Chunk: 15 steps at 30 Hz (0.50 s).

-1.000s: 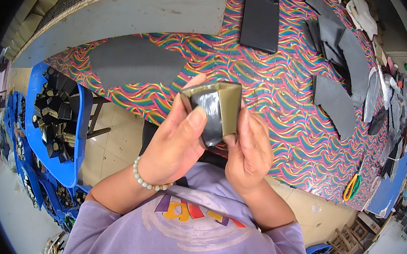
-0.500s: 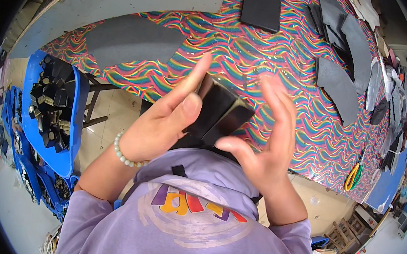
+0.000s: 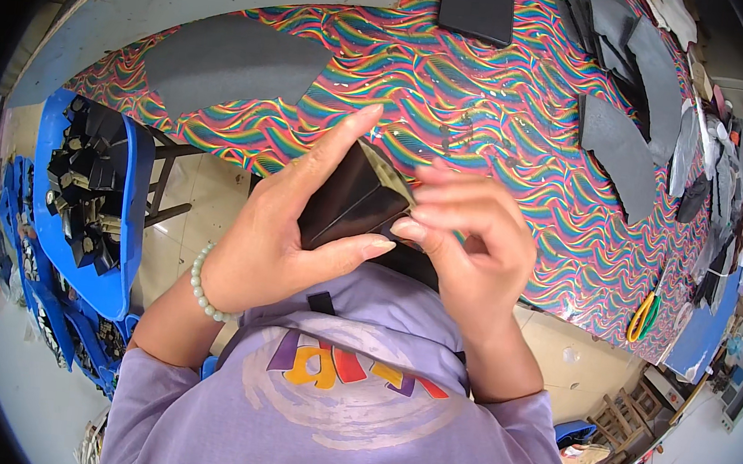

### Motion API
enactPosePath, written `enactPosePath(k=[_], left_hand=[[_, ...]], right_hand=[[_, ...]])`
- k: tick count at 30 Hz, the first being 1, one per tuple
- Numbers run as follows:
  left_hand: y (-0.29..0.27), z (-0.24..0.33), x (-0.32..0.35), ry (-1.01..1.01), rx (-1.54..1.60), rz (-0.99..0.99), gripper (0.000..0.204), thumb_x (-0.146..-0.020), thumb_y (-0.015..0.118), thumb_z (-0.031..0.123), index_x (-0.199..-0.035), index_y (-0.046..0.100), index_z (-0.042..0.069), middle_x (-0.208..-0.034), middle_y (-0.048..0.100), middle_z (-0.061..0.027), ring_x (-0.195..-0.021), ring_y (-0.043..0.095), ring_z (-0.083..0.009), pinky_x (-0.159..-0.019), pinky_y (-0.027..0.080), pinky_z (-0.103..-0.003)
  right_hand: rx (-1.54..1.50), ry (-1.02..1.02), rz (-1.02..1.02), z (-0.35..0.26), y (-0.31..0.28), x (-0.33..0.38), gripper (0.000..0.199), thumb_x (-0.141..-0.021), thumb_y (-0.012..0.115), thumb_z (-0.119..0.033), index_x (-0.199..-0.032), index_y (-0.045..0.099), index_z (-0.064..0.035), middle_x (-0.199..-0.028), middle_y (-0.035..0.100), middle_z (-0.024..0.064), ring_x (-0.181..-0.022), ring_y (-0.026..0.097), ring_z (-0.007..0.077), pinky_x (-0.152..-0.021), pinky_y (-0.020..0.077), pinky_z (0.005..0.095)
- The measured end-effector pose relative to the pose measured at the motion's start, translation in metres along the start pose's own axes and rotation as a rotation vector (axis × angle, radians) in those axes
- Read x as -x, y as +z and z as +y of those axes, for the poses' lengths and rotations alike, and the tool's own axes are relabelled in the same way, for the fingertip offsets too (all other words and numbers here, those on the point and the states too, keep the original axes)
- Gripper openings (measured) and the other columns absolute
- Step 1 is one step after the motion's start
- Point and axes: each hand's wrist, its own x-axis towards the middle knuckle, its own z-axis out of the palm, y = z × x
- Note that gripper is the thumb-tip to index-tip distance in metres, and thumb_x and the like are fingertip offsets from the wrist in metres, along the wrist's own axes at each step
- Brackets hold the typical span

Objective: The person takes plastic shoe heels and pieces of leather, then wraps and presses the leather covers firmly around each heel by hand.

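Rainbow-waved covering spreads over the tabletop (image 3: 492,96) beyond both hands. The left hand (image 3: 275,214) is cupped palm inward, fingers stretched up and forward, thumb reaching across; it grips a glossy black angular piece with an olive lining (image 3: 345,204) in the crook between. The right hand (image 3: 477,247) bends in from the other side, fingers curled, thumb and fingertips at that piece's edge; motion blur hides whether they pinch it.

One pale beaded bracelet (image 3: 202,280) circles the left wrist. Ahead of the left hand lies one broad dark-grey flat sheet (image 3: 240,67); straight ahead of the right, one black rectangular slab (image 3: 475,8). Right of the right hand are one curved grey flat panel (image 3: 618,157) and one pair of yellow and green looped handles (image 3: 643,319).

Left of the left hand, one blue plastic tub (image 3: 135,209) holds many dark pieces, too jumbled to count. Pale floor tiles (image 3: 600,366) show behind the right hand.
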Motion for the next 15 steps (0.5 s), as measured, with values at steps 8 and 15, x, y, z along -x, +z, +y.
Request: enactPosePath(k=[8,15], left_hand=[[-0.012,0.007,0.010,0.004,0.076,-0.193,0.089,-0.073,0.078,0.014,-0.146,0.029,0.002,-0.142,0.042,-0.0185,-0.124,0.049,-0.0332,-0.102,0.039,-0.036],[-0.013,-0.006,0.018,0.041,0.307,-0.460,0.088,-0.079,0.074,0.024,-0.147,0.025,-0.001,-0.146,0.036,-0.0198,-0.132,0.040,-0.0312,-0.108,0.030,-0.040]], right_hand=[[0.131,-0.329,-0.209,-0.006,-0.013,0.011,0.029,-0.071,0.079,-0.004,-0.096,0.065,-0.0052,-0.100,0.065,0.0098,-0.109,0.060,0.0272,-0.100,0.0442,0.0456],[-1.132,0.736,-0.636,-0.001,0.001,0.015,0.097,-0.079,0.078,-0.018,-0.150,0.014,-0.0052,-0.141,0.039,0.0111,-0.130,0.040,0.0202,-0.103,0.0375,0.0310]])
